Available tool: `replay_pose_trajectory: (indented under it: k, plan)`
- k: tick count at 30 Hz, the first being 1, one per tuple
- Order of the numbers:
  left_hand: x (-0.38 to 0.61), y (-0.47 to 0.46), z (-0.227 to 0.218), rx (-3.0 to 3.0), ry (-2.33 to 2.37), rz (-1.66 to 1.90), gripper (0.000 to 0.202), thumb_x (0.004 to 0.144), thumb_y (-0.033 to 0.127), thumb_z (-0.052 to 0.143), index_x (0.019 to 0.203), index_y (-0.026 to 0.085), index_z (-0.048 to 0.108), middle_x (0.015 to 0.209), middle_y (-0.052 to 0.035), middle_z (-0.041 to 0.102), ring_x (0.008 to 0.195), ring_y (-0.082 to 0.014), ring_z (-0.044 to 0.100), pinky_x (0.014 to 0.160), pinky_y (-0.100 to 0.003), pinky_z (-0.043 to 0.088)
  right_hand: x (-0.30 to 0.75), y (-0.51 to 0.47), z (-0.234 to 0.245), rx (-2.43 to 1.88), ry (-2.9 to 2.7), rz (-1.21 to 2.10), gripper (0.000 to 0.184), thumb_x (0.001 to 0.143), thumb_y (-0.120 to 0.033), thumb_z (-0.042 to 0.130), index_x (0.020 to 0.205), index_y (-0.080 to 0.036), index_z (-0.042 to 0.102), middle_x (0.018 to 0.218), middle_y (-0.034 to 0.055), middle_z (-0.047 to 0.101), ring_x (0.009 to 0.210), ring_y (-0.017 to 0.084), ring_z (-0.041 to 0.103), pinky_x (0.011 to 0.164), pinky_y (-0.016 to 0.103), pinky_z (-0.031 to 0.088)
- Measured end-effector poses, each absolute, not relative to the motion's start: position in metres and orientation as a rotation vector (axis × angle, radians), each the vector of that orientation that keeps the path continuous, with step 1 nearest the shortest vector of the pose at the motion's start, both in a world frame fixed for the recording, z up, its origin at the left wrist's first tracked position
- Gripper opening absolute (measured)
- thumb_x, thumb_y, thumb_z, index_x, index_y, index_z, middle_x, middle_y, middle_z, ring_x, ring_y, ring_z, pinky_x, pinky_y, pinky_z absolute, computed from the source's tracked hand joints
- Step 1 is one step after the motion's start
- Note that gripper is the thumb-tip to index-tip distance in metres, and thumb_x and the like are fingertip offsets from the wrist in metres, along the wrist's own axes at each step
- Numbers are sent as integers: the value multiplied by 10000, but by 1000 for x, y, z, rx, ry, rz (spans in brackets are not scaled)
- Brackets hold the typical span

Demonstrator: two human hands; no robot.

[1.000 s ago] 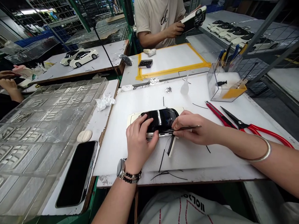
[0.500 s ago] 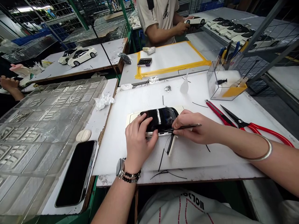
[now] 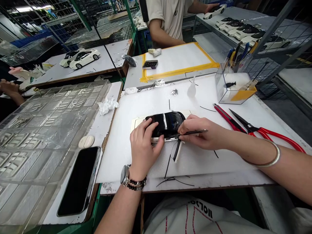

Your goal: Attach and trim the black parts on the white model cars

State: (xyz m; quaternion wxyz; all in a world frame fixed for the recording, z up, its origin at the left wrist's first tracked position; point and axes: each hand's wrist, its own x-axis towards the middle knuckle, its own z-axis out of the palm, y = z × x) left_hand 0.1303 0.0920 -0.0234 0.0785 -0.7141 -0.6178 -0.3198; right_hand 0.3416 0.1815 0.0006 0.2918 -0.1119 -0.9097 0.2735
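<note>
On the white foam work board (image 3: 219,162), near its middle, lies one glossy black model car body (image 3: 165,123) resting on a cream-coloured flat base piece (image 3: 136,122). The left hand (image 3: 142,148) presses down on the body's near left end, fingers spread over the black shell and thumb hooked against its lower edge, so it is closed on the body. The right hand (image 3: 204,133) pinches one thin dark metal tool (image 3: 195,132) between thumb and forefinger, its tip at the body's near right edge; the hand touches the shell there. Just beside that edge, one small black-and-white strip part (image 3: 177,151) lies tilted on the board, and a few thin black slivers lie scattered nearer the person.

Right of the hands lie one pair of red-handled scissors (image 3: 265,133) and one red-handled cutter (image 3: 225,115), side by side. Beyond them stands one clear plastic tool box (image 3: 234,89) with several pens and tools upright in it. One white squeeze bottle (image 3: 192,89) sits further back.

Left of the board lie one black smartphone (image 3: 79,180) face up, one white oval earbud case (image 3: 86,141) just above it, one crumpled white tissue (image 3: 107,105), and a clear moulded plastic tray (image 3: 36,136).

On the far left table stand two white model cars (image 3: 80,58). Another person in a beige T-shirt (image 3: 170,16) stands behind a yellow-taped white mat (image 3: 180,60), reaching toward a shelf that carries a row of white model cars (image 3: 243,32), too crowded to count.
</note>
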Motion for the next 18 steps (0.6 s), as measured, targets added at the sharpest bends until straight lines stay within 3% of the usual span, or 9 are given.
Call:
replay_pose_trajectory:
  k: [12, 18]
  plan:
    - [130, 92, -23, -2141, -1851, -973, 362, 836, 233, 614, 1184, 211, 518, 1267, -122, 584, 1198, -283, 536, 974, -451, 401, 342, 181, 1, -317, -2418, 741, 93, 889, -144, 531, 800, -167, 517, 768, 10, 622, 741, 113, 567, 741, 283, 439]
    - [130, 92, -23, -2145, -1858, -970, 366, 839, 227, 608, 1192, 211, 514, 1270, -123, 579, 1207, -290, 530, 978, -459, 407, 359, 173, 45, -351, -2295, 803, 56, 873, -197, 587, 856, -193, 534, 810, 24, 618, 750, 132, 599, 634, 271, 480]
